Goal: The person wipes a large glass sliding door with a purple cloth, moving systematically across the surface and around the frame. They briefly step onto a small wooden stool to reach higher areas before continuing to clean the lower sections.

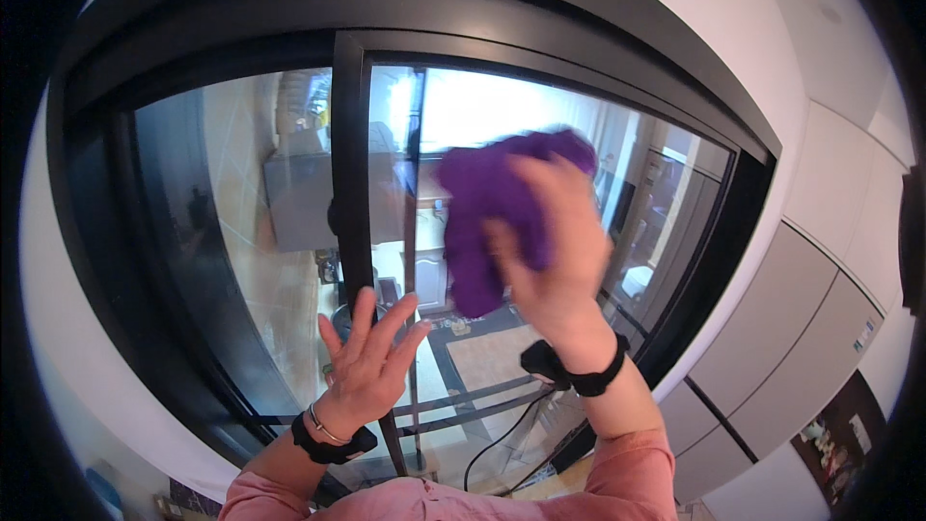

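Observation:
A purple cloth [481, 224] is pressed by my right hand [561, 246] against the glass pane [499, 101] of a dark-framed sliding door. The hand and cloth are blurred, and part of the cloth lies hidden under my fingers. Lower and to the left, my left hand [369, 365] has its fingers spread over the door's dark upright stile [352, 181] and the glass beside it. Nothing is held in that hand. Black bands are strapped around both wrists, and a metal bracelet circles the left one.
Through the glass appear a range hood [300, 195], a pale counter [434, 362] and a floor mat [492, 354]. Tall light cabinets [781, 318] stand to the right of the door frame. A black cable [481, 449] hangs near my right forearm.

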Action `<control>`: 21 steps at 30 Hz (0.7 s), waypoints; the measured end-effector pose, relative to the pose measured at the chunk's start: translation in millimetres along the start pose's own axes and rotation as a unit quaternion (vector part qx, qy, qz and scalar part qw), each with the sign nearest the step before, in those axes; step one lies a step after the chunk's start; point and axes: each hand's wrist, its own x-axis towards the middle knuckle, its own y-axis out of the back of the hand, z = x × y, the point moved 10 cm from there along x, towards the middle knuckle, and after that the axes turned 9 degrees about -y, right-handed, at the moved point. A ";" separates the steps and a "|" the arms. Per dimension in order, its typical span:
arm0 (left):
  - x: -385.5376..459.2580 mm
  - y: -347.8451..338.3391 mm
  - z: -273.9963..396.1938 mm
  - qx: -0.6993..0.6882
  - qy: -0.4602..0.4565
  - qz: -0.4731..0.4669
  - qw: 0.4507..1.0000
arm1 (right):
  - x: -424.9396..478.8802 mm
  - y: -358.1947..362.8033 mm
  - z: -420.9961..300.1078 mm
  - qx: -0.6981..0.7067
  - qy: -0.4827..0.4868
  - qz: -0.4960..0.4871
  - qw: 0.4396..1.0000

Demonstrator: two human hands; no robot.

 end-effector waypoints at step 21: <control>-68.1 53.7 -79.2 0.066 0.125 0.068 0.988 | 76.4 -83.2 -88.5 -0.144 0.146 0.033 0.978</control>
